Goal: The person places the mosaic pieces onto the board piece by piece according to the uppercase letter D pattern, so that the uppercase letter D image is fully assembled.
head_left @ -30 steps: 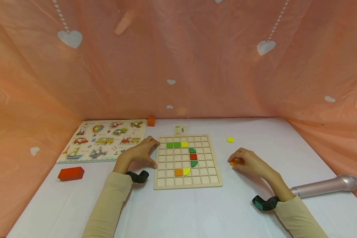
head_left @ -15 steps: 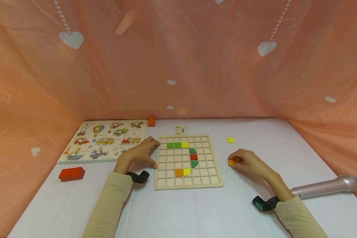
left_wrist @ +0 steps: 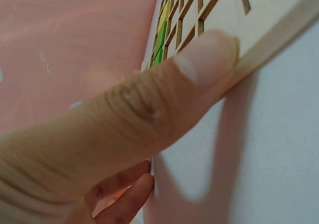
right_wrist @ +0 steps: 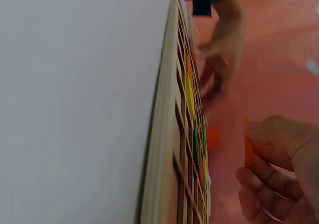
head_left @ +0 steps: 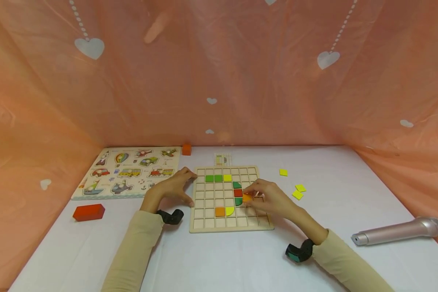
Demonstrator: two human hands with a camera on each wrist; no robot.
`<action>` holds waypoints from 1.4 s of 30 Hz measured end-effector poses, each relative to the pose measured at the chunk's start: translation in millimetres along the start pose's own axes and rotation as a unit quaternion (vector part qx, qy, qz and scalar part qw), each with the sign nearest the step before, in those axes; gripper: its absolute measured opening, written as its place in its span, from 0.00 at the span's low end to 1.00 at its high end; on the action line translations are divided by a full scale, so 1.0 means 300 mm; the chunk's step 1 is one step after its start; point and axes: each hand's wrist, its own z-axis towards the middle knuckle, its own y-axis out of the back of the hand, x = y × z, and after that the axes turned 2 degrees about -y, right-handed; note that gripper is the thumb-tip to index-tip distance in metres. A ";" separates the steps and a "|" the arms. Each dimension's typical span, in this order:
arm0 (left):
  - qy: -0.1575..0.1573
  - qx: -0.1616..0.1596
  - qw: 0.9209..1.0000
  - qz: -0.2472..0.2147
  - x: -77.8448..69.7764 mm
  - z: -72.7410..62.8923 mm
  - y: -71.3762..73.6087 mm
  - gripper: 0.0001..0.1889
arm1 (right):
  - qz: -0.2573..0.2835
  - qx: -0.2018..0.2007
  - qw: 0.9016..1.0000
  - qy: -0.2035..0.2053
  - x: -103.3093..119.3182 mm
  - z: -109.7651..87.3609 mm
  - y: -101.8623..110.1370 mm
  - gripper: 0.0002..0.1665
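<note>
A square wooden grid board [head_left: 207, 227] lies on the white table. Coloured tiles sit in some cells: green squares, a yellow square [head_left: 227, 178], a red square [head_left: 237, 193], green quarter-round tiles, a yellow quarter-round tile [head_left: 229, 211] and an orange square [head_left: 220, 211]. My right hand [head_left: 271, 198] pinches an orange tile [head_left: 247, 198] over the board's right half. In the right wrist view the held tile [right_wrist: 248, 147] appears edge-on, apart from the grid. My left hand [head_left: 173, 188] rests at the board's left edge, its thumb [left_wrist: 199, 64] touching the rim, fingers spread.
A small pattern card [head_left: 222, 159] lies behind the board. Several yellow tiles [head_left: 297, 195] lie to its right. A vehicle picture puzzle [head_left: 131, 172], a red block [head_left: 89, 212] and a small orange-red block [head_left: 186, 150] are on the left. A microphone [head_left: 398, 232] lies at right.
My right hand has picked up the orange tile and carried it left over the board, uncovering two yellow tiles on the table. My left hand stays at the board's edge.
</note>
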 end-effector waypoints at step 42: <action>-0.004 -0.002 1.000 -0.005 -0.006 0.001 0.005 0.46 | -0.025 0.046 0.997 0.056 0.098 0.152 -0.267 0.05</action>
